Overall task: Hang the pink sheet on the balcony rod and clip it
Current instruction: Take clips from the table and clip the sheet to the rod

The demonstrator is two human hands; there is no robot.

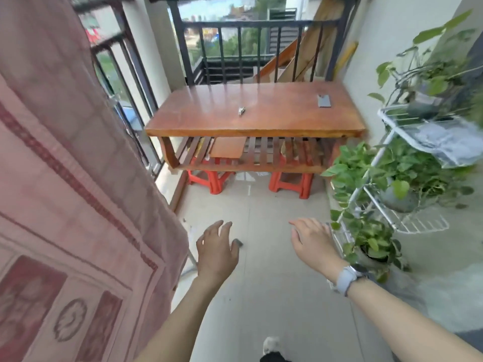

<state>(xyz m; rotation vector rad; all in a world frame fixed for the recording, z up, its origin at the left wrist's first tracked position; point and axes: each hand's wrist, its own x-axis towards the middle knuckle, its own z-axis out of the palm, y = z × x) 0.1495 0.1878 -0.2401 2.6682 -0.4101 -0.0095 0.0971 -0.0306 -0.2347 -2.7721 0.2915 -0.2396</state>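
Hanging down the left of the view, from about nine o'clock to seven o'clock, the pink sheet [78,192] is seen draped in front of the railing [136,82]; the rod carrying it is not in view. The cloth is judged soft, limp and light, likely to slide along a smooth rod in wind, so it is best taken by its upper edge where it folds over. A small metal clip [241,111] is noted on the wooden table [274,118] at twelve o'clock, well apart from both hands. The left hand [217,254] is held with fingers loosely spread, and a small dark object beside its thumb cannot be identified. The right hand [313,244] is likewise spread and nothing is held.
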